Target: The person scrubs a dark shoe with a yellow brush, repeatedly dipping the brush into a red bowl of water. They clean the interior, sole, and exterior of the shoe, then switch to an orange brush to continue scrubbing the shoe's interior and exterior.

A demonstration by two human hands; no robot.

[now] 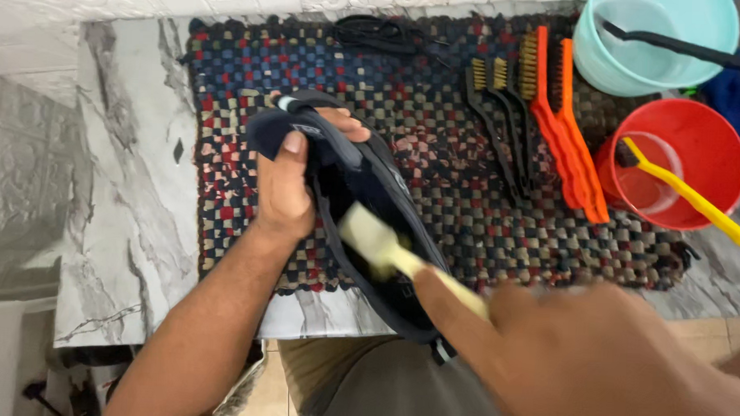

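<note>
Work in hand: the dark shoe (369, 224) was being brushed inside; how much was cleaned, I could not tell, as the brush was blurred.
Left hand (284, 189): grip clamped around the shoe's heel end, holding it over the worktop's (123, 224) near edge.
Right hand (594, 363): grip closed on the pale brush (385, 249), its head inside the shoe.
Woven mat (468, 228): one, covering the worktop's middle.
Spare brushes: two black wire brushes (496, 122), two orange ones (565, 133), untouched on the mat's right side.
Buckets: one teal (638, 53), one red (692, 154), at the far right corner, each holding a brush.
</note>
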